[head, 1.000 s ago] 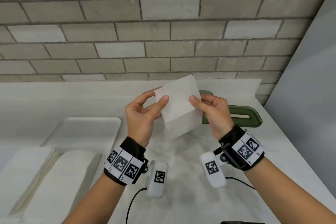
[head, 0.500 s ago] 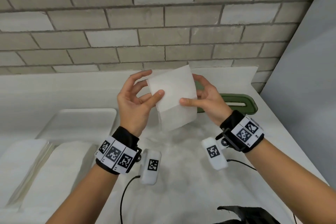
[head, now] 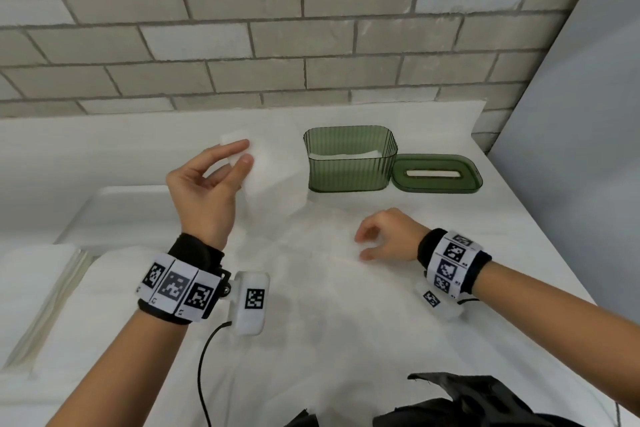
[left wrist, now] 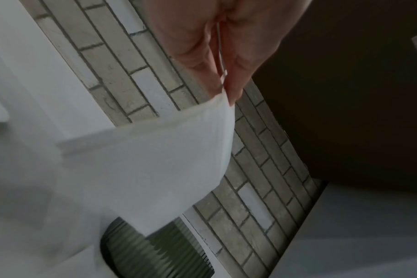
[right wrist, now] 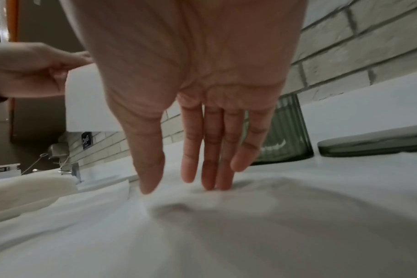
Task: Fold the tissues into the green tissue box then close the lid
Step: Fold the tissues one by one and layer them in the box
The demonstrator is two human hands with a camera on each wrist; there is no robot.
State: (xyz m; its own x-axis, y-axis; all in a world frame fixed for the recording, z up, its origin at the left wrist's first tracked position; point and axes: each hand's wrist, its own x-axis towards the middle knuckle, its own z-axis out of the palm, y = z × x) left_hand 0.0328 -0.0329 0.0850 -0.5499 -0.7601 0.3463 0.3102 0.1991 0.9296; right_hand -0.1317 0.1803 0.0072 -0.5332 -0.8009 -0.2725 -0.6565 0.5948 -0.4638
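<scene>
My left hand pinches a folded white tissue by its top corner, held in the air just left of the green tissue box. The box stands open with white tissues lying inside. Its green lid, with a slot in it, lies flat on the counter right of the box. In the left wrist view the tissue hangs from my fingertips above the ribbed box. My right hand is low over the counter, fingers straight and touching a tissue lying flat there, holding nothing.
A white tray sits at the left behind two stacks of white tissues. A brick wall runs along the back and a grey panel stands at the right. Dark cloth shows at the bottom edge.
My right hand let go of the tissue and dropped to the counter. My left hand alone carries the tissue, now moved left so that the box shows fully.
</scene>
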